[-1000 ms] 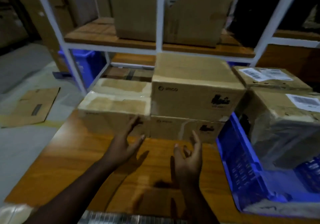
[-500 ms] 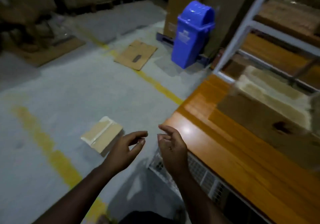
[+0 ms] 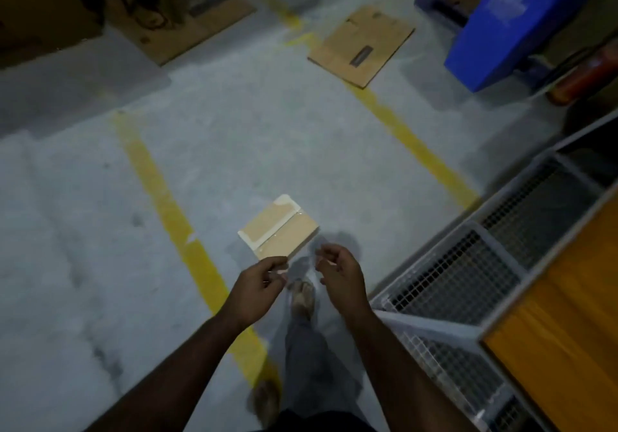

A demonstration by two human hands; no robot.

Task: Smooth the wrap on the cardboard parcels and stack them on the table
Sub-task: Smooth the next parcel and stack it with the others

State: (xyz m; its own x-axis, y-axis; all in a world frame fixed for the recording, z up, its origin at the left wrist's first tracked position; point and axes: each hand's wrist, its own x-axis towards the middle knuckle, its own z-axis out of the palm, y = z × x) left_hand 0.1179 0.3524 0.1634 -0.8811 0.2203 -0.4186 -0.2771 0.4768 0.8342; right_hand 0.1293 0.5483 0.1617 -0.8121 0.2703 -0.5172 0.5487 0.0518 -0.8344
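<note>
Head view looked down at a small wrapped parcel (image 3: 278, 231) lying on the concrete floor beside a yellow line (image 3: 174, 217), well apart from the table (image 3: 565, 324) corner at right. My left hand (image 3: 259, 286) and right hand (image 3: 337, 272) hung above it, fingers loosely curled, holding nothing. I judged this the fetching step; next called for stooping and gripping both sides

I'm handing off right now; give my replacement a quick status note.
Left hand: empty, fingers loosely curled, reaching down.
Right hand: empty, half open, beside the left.
Parcel: flat on the floor just ahead of both hands, between the yellow lines, untouched.
Table: at right behind the wire cage; only its edge shows.
Done: nothing visible for this parcel.
Left: pick it up, smooth its wrap, stack it on the table.
</note>
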